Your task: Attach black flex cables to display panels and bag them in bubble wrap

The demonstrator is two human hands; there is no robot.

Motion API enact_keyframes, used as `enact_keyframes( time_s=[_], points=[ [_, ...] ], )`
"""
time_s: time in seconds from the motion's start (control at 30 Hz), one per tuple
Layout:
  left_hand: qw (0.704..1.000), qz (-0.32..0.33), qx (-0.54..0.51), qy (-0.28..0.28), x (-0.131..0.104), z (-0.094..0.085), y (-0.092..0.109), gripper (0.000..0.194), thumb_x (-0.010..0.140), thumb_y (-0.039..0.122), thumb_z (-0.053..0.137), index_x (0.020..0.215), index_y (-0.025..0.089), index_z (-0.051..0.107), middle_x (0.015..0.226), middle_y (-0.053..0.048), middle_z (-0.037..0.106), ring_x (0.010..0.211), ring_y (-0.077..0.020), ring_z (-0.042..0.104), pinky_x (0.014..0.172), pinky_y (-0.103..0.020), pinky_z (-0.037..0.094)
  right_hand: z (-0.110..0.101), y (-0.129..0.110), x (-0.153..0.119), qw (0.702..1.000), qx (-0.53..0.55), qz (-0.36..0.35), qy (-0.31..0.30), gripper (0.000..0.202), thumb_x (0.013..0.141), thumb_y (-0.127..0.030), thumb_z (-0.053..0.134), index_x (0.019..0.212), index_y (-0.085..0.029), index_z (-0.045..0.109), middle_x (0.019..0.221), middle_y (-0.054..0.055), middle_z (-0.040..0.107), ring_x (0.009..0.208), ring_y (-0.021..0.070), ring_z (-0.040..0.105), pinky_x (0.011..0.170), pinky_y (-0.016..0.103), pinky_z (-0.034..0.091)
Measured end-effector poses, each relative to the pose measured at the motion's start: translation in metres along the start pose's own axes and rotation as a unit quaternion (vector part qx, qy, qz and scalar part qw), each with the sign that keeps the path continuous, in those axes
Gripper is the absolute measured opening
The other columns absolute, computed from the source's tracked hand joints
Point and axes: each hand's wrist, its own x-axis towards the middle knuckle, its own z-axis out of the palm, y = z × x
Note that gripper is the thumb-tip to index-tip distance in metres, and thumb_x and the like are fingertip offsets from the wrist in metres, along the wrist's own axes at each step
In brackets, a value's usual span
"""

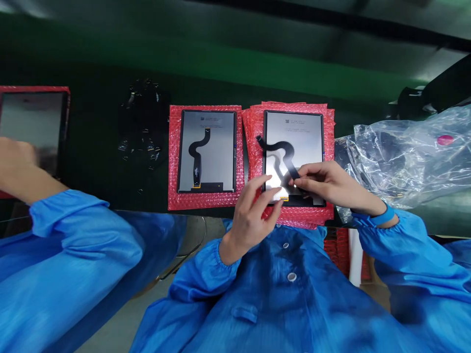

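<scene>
Near the counter's front edge, the right hand pinches a black flex cable above an LCD panel; the left hand, fingers parted, hovers over its near-left corner.

L hand loosely splayed, R hand opp. in fingertip pinch

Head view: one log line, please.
right hand: holding black ribbon cable | left hand: open, near screen | screen: on red bubble wrap
</scene>
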Motion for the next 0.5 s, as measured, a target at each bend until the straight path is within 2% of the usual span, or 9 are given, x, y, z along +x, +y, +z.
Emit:
enact_keyframes(
  time_s=[0.1,0.17,0.2,0.27,0.37,0.43,0.5],
  points=[
    [0.998,-0.019,0.015,0.066,0.014,-0.014,-0.002,0.048,0.095,0.028,0.072,0.140,0.024,0.057,0.153,-0.014,0.054,0.138,-0.0317,0.057,0.114,-0.053,0.053,-0.009,-0.001,-0.006,0.998,-0.019,-0.030,-0.050,0.030,0.089,-0.041,0.071,0.069,-0.020,0.063,0.064,-0.002,0.055,0.057,0.0115,0.045,0.051,0.026,0.035],
    [0.997,-0.007,-0.007,0.074,0.026,-0.024,0.000,0.050,0.099,0.030,0.067,0.146,0.023,0.054,0.153,-0.014,0.057,0.140,-0.0305,0.056,0.115,-0.051,0.051,-0.015,-0.001,-0.008,0.995,-0.039,-0.046,-0.078,0.029,0.089,-0.031,0.066,0.064,-0.020,0.058,0.064,-0.001,0.053,0.060,0.0126,0.046,0.054,0.027,0.036],
    [0.998,-0.005,-0.037,0.054,0.033,-0.028,0.002,0.048,0.101,0.030,0.064,0.147,0.022,0.054,0.148,-0.013,0.061,0.136,-0.0283,0.059,0.112,-0.048,0.054,-0.018,-0.001,-0.009,0.993,-0.048,-0.053,-0.089,0.027,0.088,-0.027,0.064,0.063,-0.020,0.057,0.064,-0.001,0.053,0.061,0.0130,0.046,0.056,0.027,0.036],
    [0.992,-0.032,-0.117,-0.024,0.043,-0.034,0.006,0.043,0.103,0.031,0.060,0.145,0.021,0.058,0.131,-0.010,0.073,0.117,-0.0226,0.070,0.098,-0.038,0.061,-0.023,-0.002,-0.009,0.990,-0.064,-0.065,-0.103,0.021,0.084,-0.021,0.061,0.064,-0.020,0.059,0.063,-0.002,0.054,0.062,0.0131,0.046,0.057,0.028,0.036],
    [0.956,-0.129,-0.218,-0.147,0.053,-0.036,0.009,0.036,0.100,0.030,0.064,0.134,0.018,0.068,0.098,-0.006,0.078,0.080,-0.0167,0.073,0.070,-0.029,0.060,-0.028,-0.005,-0.008,0.990,-0.070,-0.071,-0.099,0.017,0.082,-0.019,0.062,0.066,-0.020,0.064,0.063,-0.002,0.058,0.060,0.0128,0.048,0.057,0.028,0.037],
    [0.926,-0.193,-0.278,-0.169,0.057,-0.033,0.009,0.030,0.096,0.027,0.069,0.123,0.016,0.073,0.084,-0.004,0.076,0.070,-0.0157,0.071,0.066,-0.029,0.059,-0.029,-0.006,-0.006,0.994,-0.047,-0.064,-0.068,0.015,0.084,-0.023,0.069,0.069,-0.019,0.067,0.065,-0.001,0.061,0.060,0.0132,0.052,0.058,0.028,0.039],
    [0.893,-0.255,-0.343,-0.141,0.060,-0.031,0.008,0.022,0.091,0.025,0.075,0.110,0.014,0.074,0.080,-0.004,0.077,0.070,-0.0167,0.073,0.069,-0.030,0.061,-0.030,-0.004,-0.004,0.998,0.018,-0.061,-0.022,0.017,0.083,-0.032,0.078,0.075,-0.019,0.071,0.066,-0.001,0.064,0.058,0.0133,0.054,0.057,0.029,0.042]
  ],
)
